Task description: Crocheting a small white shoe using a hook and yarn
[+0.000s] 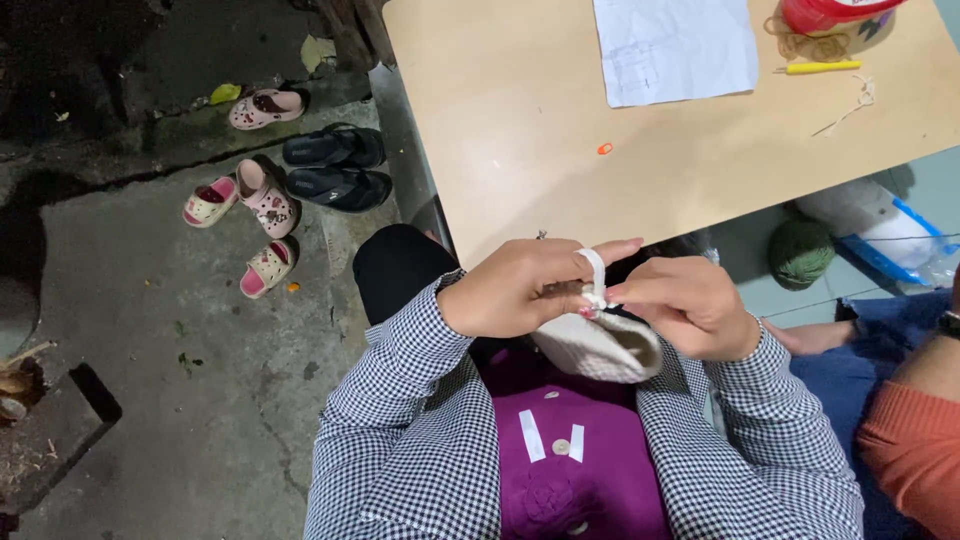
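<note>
Concrete floor point(200, 400) at left, pale wood tabletop point(560, 140) just beyond the hands. Left hand point(515, 285) is closed around the top edge of a small cream crocheted piece point(600, 348), with a white strand point(596, 268) looped over its index finger. Right hand point(690, 305) sits touching it, fingertips pinched on the same strand where it meets the piece. The piece hangs just below both hands, over the lap. Beyond the hands on the tabletop: a white paper sheet point(675, 45), a yellow-handled crochet hook point(820, 67), a red container point(830, 12). A green yarn ball point(800, 252) lies on the floor to the right of the right hand. Pink sandals point(262, 205) and dark flip-flops point(335, 168) lie well left of the left hand. Another person's arm in an orange sleeve point(915, 440) is at far right.
</note>
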